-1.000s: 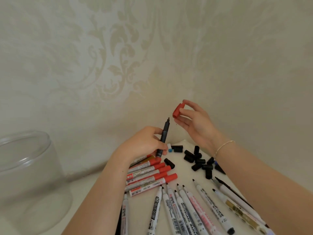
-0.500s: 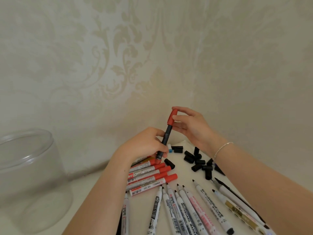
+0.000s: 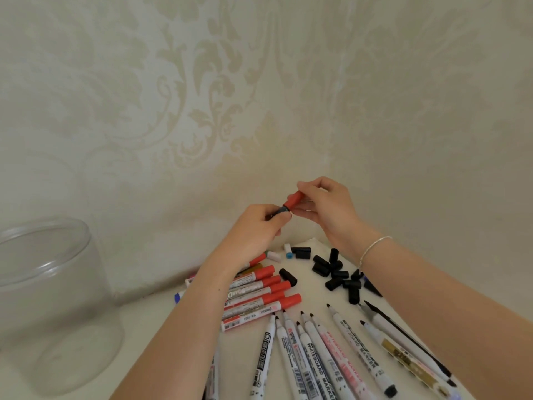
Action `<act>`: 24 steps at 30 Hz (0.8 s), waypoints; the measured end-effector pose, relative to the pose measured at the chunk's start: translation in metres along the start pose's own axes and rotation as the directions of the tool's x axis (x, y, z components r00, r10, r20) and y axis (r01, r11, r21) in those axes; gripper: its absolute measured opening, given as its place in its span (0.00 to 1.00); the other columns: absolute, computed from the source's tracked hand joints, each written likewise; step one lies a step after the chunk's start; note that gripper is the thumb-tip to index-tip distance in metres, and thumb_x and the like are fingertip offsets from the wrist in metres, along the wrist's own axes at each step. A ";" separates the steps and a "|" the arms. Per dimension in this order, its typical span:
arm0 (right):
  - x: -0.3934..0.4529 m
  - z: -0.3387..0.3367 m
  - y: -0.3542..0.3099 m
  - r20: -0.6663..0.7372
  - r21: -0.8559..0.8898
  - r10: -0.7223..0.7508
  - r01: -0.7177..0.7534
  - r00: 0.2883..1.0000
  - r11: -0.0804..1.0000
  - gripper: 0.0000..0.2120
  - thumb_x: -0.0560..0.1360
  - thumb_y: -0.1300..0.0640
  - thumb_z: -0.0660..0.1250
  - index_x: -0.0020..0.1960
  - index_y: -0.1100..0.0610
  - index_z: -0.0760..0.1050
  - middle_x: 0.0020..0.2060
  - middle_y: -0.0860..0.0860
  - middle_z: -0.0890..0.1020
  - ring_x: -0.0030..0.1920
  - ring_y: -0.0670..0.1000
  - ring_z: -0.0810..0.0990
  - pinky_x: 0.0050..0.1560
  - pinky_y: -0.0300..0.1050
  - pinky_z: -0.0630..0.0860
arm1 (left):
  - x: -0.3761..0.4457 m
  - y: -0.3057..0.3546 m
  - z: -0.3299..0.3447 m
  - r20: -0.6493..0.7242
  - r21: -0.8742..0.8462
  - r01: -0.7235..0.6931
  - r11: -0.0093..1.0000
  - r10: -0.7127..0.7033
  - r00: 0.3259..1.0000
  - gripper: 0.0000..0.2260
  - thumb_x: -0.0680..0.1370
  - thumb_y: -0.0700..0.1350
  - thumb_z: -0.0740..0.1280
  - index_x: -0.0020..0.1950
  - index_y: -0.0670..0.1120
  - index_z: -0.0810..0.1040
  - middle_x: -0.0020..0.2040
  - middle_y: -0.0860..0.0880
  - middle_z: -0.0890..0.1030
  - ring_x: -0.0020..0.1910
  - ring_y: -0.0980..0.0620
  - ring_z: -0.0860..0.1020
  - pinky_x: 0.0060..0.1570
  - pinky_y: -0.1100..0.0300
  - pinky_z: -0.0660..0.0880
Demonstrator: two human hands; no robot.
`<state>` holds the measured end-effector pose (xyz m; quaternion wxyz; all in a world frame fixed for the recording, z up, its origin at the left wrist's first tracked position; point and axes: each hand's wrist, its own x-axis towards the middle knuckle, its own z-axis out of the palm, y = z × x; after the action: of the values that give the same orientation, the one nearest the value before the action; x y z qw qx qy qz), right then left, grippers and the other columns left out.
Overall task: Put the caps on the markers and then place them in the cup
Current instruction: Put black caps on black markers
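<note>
Pale patterned wallpaper stands behind a white table with many markers on it. The task looks only partly done: below the fingers lie red-capped markers, and nearer to the person a row of uncapped markers. Loose black caps lie below the right fingers. The clear cup, far left of both hands, seems to hold nothing yet. The left hand has its fingers curled around a dark marker. The right hand pinches the red cap with thumb and fingertips; the cap sits on the marker's tip, probably being pressed home.
</note>
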<state>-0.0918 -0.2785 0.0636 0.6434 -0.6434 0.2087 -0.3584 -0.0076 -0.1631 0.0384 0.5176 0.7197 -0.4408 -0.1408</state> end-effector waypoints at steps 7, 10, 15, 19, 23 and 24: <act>-0.005 0.002 -0.005 -0.048 -0.100 -0.043 0.038 0.998 0.994 0.03 0.77 0.63 0.64 0.45 0.61 0.72 0.39 0.64 0.83 0.38 0.58 0.85 0.42 0.48 0.83 | 0.000 0.004 0.011 -0.125 0.164 -0.064 0.984 0.085 0.989 0.11 0.80 0.51 0.62 0.44 0.48 0.80 0.31 0.50 0.75 0.27 0.57 0.69 0.25 0.71 0.65; -0.009 -0.008 -0.002 -0.023 -0.164 0.034 -0.037 0.999 0.986 0.04 0.78 0.61 0.64 0.46 0.61 0.71 0.41 0.62 0.84 0.40 0.57 0.85 0.44 0.47 0.83 | -0.003 0.007 0.008 -0.021 0.267 -0.061 0.962 0.069 0.997 0.11 0.80 0.52 0.62 0.49 0.49 0.80 0.36 0.46 0.78 0.30 0.54 0.73 0.24 0.72 0.66; -0.027 -0.017 0.023 0.106 -0.132 0.289 -0.275 0.951 0.952 0.05 0.79 0.63 0.63 0.45 0.61 0.69 0.40 0.60 0.84 0.36 0.54 0.84 0.39 0.42 0.82 | -0.007 0.004 -0.010 0.243 0.428 -0.013 0.904 -0.101 0.965 0.13 0.81 0.53 0.59 0.48 0.47 0.79 0.35 0.52 0.81 0.25 0.63 0.74 0.29 0.65 0.68; -0.037 -0.017 0.050 0.205 -0.077 0.385 -0.377 0.900 0.923 0.05 0.78 0.66 0.63 0.44 0.61 0.70 0.42 0.61 0.83 0.37 0.53 0.84 0.42 0.42 0.82 | -0.008 -0.007 -0.018 0.339 0.494 0.080 0.866 -0.276 0.899 0.10 0.78 0.49 0.66 0.52 0.44 0.80 0.41 0.48 0.83 0.36 0.55 0.80 0.40 0.61 0.77; -0.038 -0.023 0.052 0.236 -0.300 0.385 -0.310 0.892 0.902 0.04 0.75 0.68 0.67 0.46 0.61 0.75 0.41 0.60 0.82 0.38 0.53 0.83 0.44 0.41 0.81 | -0.006 -0.015 -0.023 0.284 0.644 0.057 0.763 -0.307 0.908 0.09 0.73 0.51 0.72 0.49 0.49 0.83 0.49 0.51 0.83 0.48 0.51 0.79 0.49 0.58 0.74; -0.037 -0.026 0.050 0.223 -0.384 0.376 -0.273 0.899 0.882 0.04 0.74 0.69 0.67 0.46 0.61 0.75 0.40 0.59 0.82 0.37 0.52 0.82 0.42 0.40 0.81 | -0.005 -0.016 -0.025 0.268 0.655 0.067 0.752 -0.314 0.911 0.09 0.72 0.51 0.73 0.49 0.49 0.83 0.49 0.51 0.83 0.48 0.51 0.79 0.49 0.59 0.73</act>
<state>-0.1254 -0.2735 0.0049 0.5960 -0.7466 0.2769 -0.1037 0.0133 -0.1423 0.0334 0.1373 0.8543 -0.4725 -0.1672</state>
